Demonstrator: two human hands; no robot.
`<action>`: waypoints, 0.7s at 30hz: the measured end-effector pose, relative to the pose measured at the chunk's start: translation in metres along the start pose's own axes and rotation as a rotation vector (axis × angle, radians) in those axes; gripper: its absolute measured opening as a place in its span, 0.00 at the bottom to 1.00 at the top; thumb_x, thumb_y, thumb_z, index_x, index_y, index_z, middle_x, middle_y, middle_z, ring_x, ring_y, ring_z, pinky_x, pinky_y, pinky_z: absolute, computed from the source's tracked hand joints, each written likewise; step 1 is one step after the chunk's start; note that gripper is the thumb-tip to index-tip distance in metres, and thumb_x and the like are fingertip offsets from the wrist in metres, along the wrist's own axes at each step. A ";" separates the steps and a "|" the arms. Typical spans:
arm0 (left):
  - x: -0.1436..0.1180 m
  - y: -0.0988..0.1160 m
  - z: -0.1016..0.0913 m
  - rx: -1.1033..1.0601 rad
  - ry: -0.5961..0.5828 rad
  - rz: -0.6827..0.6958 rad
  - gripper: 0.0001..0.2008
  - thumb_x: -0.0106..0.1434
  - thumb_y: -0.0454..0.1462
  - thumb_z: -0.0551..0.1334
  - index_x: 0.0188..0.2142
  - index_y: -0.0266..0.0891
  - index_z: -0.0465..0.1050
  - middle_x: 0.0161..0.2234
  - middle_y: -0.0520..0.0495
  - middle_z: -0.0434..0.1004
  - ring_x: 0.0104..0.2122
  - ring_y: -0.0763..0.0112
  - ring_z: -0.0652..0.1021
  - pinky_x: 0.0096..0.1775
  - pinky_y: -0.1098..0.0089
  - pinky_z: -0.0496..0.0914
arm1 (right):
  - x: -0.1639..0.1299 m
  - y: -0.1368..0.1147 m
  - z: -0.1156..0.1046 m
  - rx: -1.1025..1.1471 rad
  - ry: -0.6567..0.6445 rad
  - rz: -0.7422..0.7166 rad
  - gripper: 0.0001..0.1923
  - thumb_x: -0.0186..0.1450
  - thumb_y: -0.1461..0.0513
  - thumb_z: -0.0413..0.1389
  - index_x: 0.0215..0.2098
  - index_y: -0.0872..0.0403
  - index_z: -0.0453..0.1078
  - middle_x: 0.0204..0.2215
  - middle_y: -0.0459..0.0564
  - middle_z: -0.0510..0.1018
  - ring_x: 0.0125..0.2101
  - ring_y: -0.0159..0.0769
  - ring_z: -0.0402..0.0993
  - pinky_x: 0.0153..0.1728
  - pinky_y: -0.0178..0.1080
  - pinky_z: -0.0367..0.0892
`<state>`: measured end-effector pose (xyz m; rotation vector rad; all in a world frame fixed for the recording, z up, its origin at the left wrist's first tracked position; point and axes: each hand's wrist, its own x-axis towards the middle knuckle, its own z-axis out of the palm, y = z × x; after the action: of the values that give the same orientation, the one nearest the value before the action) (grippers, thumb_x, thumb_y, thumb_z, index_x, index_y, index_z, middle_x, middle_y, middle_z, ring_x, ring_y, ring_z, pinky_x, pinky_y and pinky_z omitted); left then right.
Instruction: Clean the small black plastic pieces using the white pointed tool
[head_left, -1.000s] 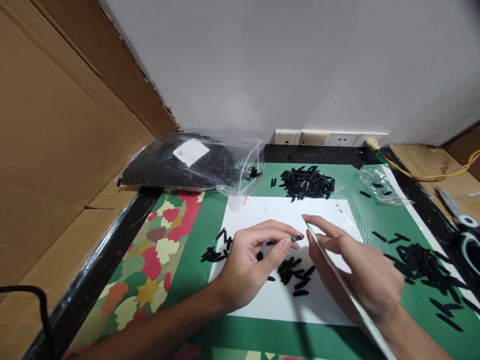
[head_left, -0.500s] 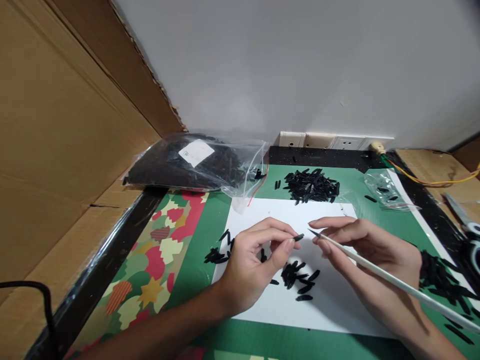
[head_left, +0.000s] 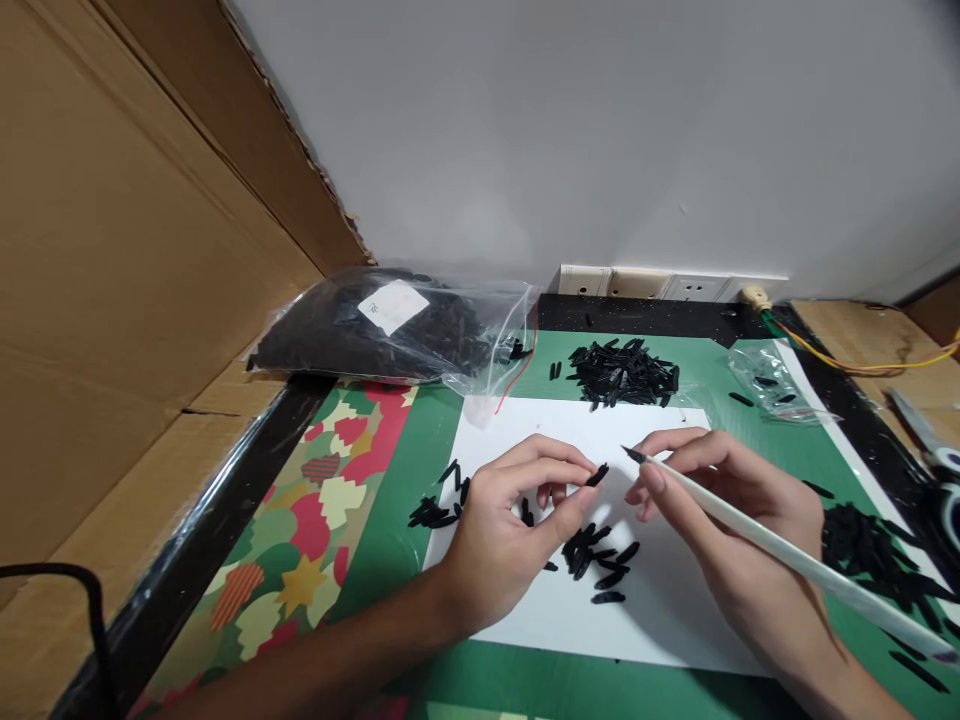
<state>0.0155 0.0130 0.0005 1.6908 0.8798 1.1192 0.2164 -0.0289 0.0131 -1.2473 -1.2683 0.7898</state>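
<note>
My left hand (head_left: 510, 520) pinches a small black oblong piece (head_left: 597, 475) between thumb and forefinger above a white sheet (head_left: 540, 420). My right hand (head_left: 739, 525) holds a thin white brush (head_left: 787, 555) like a pen, its dark tip a few centimetres right of the piece and apart from it. Under both hands, several loose black pieces (head_left: 596, 560) lie scattered on the sheet. A few more black pieces (head_left: 435, 510) sit at the sheet's left edge.
A green mat (head_left: 405, 470) covers the table. A zip bag (head_left: 382, 325) full of black pieces lies at the back left, a heap (head_left: 622, 372) behind the sheet, another heap (head_left: 870, 550) at right. A small clear bag (head_left: 769, 380), scissors (head_left: 934, 455), wall sockets (head_left: 667, 285) and cardboard (head_left: 112, 300) surround them.
The brush has tilted from steep to nearly flat and its tip has drawn back to the right of the pinched piece. My left hand has barely moved.
</note>
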 end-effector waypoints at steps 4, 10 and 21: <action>-0.002 0.001 0.001 0.045 0.006 0.043 0.03 0.68 0.30 0.71 0.39 0.38 0.85 0.41 0.44 0.85 0.35 0.73 0.82 0.34 0.75 0.73 | 0.000 -0.001 0.000 0.033 -0.141 -0.069 0.08 0.72 0.63 0.66 0.33 0.48 0.77 0.45 0.49 0.86 0.47 0.37 0.84 0.39 0.31 0.77; -0.001 0.002 0.002 0.065 0.036 0.058 0.03 0.66 0.30 0.72 0.38 0.37 0.85 0.39 0.44 0.85 0.33 0.74 0.81 0.33 0.76 0.74 | 0.001 -0.001 0.000 0.025 -0.096 -0.023 0.10 0.72 0.61 0.66 0.32 0.49 0.78 0.40 0.51 0.88 0.48 0.42 0.86 0.34 0.32 0.77; -0.001 0.004 0.004 0.076 0.028 0.067 0.02 0.66 0.29 0.72 0.36 0.34 0.84 0.37 0.43 0.86 0.34 0.74 0.82 0.33 0.77 0.74 | 0.004 0.003 -0.002 0.062 -0.198 0.050 0.12 0.72 0.60 0.67 0.31 0.51 0.74 0.41 0.48 0.88 0.40 0.33 0.86 0.39 0.29 0.78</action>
<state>0.0190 0.0096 0.0027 1.7822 0.8993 1.1700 0.2201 -0.0247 0.0122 -1.1770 -1.3648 1.0012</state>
